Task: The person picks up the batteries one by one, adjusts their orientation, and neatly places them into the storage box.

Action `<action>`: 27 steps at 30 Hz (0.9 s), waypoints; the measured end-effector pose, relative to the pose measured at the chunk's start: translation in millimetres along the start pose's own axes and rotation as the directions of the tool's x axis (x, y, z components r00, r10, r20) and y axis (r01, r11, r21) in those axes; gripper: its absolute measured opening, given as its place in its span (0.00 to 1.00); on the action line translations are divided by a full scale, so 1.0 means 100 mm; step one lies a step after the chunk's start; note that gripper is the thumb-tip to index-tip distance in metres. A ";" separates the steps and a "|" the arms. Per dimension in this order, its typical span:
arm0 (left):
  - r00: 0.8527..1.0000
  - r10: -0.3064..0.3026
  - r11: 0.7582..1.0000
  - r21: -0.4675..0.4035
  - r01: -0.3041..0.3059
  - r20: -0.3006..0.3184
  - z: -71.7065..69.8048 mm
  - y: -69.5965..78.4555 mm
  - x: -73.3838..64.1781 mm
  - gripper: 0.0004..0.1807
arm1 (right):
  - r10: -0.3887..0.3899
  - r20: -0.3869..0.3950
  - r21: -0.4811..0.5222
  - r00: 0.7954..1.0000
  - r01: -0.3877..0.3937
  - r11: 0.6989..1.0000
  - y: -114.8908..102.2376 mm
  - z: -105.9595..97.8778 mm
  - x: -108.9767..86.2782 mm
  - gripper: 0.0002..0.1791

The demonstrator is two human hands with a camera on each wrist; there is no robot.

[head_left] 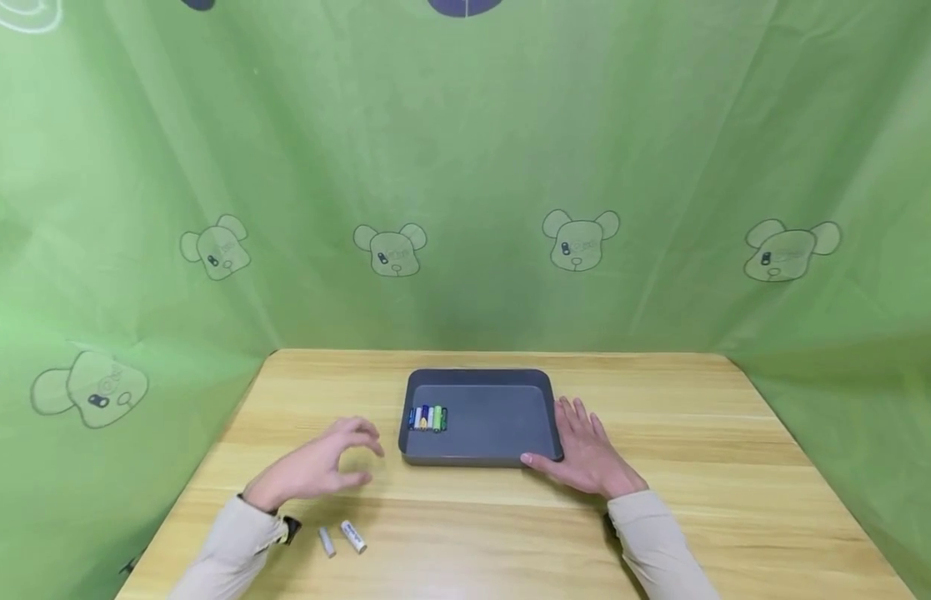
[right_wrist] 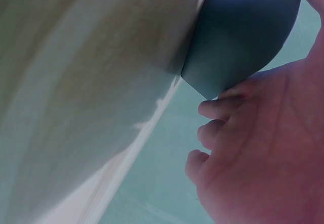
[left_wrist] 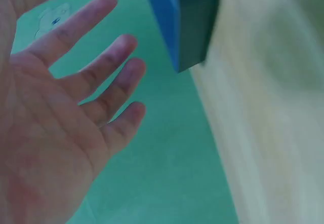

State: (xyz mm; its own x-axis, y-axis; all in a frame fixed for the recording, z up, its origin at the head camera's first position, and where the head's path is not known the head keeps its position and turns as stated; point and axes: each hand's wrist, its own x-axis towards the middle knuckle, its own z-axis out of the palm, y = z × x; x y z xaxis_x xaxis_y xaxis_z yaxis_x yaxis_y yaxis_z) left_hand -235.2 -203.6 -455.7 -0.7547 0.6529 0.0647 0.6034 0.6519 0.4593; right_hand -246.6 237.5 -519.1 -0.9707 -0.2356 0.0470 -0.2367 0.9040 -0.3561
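My left hand hovers left of a dark grey tray, thumb and fingers spread apart with nothing between them. The left wrist view shows its bare palm and loosely bent fingers. My right hand rests against the tray's front right corner. Its thumb lies at the front rim, and its fairly straight fingers lie along the right side. Inside the tray, several batteries of mixed colours lie side by side at the left wall. Near my left wrist, a thicker white battery and a thinner pale battery lie on the table.
The light wooden table reaches back to a green curtain printed with bear heads. The curtain also hangs along both sides. A dark band sits at my left wrist, by the sleeve cuff.
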 end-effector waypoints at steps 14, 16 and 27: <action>0.987 -0.039 0.998 -0.037 0.045 0.157 0.38 -0.05 -0.39 0.17 | 0.004 -0.002 -0.009 1.000 -0.004 1.000 -0.01 -0.02 0.00 0.65; 0.987 -0.031 0.999 -0.036 0.037 0.157 0.41 -0.04 -0.39 0.17 | 0.005 -0.002 -0.007 1.000 -0.005 1.000 -0.01 -0.03 0.00 0.65; 0.983 -0.065 0.992 -0.092 0.082 0.169 0.51 -0.08 -0.31 0.16 | 0.018 0.027 0.014 0.999 -0.019 1.000 0.00 0.01 -0.01 0.66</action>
State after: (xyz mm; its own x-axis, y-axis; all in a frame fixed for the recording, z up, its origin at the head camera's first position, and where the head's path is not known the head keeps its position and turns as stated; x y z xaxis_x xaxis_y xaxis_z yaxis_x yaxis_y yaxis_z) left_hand -204.1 -209.6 -506.5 -0.7381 0.6646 -0.1163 0.5131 0.6648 0.5430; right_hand -245.7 237.1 -519.9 -0.9734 -0.2286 0.0153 -0.2179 0.9031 -0.3700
